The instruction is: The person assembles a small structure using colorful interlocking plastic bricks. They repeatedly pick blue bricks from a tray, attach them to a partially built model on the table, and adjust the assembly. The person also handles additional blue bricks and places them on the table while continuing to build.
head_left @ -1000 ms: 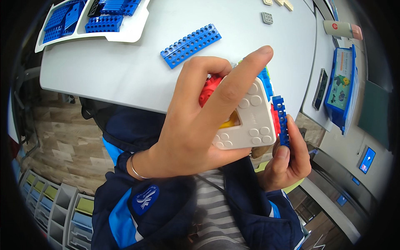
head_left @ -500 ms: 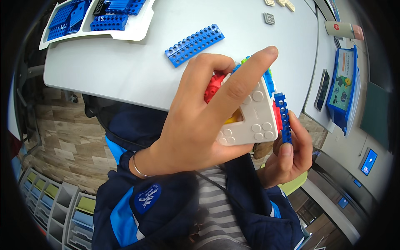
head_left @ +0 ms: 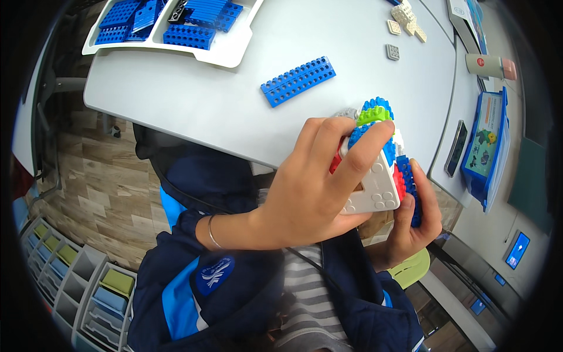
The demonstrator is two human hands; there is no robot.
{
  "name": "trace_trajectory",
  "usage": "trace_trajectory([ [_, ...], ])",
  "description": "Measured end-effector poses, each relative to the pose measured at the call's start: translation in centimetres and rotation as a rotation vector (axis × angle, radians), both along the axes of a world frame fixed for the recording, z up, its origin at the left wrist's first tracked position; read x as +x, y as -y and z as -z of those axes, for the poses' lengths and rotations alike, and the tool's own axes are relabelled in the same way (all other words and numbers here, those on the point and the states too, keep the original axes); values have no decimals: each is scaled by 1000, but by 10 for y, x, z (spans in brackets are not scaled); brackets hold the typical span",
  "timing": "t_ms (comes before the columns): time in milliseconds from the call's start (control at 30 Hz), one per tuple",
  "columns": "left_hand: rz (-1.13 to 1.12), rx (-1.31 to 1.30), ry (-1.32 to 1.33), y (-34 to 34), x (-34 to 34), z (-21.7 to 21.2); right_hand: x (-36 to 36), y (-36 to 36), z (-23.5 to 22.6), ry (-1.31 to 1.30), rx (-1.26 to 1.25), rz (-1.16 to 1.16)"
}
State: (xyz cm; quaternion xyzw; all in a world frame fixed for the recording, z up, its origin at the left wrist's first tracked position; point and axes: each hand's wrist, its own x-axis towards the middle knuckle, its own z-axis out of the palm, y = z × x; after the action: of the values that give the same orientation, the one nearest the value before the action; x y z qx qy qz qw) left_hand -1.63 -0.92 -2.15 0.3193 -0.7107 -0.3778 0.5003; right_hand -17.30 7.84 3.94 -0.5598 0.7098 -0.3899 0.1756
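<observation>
Now the toy-brick model is tipped further over than it was half a second ago, so from where I stand more of its blue toothed parts [head_left: 375, 104] and a bright green piece [head_left: 372, 115] show past the fingertips. For the work in hand, I judge that this bares the toothed end while the strip side becomes harder to see.

The left fingers [head_left: 366, 152] are curled closed around the model's white block [head_left: 378, 193], the index finger laid along its face, the thumb beneath. The right fingers [head_left: 431, 211] pinch a narrow blue strip [head_left: 406, 167] between thumb and fingertips, with almost no gap. The strip stands against a red piece [head_left: 400, 183] on the block's right side; whether the two are joined I cannot tell.

Beyond the left fingers, a studded blue beam piece [head_left: 299, 81] lies on the pale surface [head_left: 193, 111]. Farther away to their left is a white tray [head_left: 226, 56] of blue parts; farther ahead, a small grey brick [head_left: 392, 52].
</observation>
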Motion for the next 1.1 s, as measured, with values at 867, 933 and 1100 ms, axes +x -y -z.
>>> trace_trajectory([
  [867,-7,-6,11,7,5,4,6,2,0,436,90,-5],
  [933,-13,3,63,12,8,7,8,5,6,487,119,3],
  [1100,49,67,113,26,14,19,16,11,21,641,209,-113],
])
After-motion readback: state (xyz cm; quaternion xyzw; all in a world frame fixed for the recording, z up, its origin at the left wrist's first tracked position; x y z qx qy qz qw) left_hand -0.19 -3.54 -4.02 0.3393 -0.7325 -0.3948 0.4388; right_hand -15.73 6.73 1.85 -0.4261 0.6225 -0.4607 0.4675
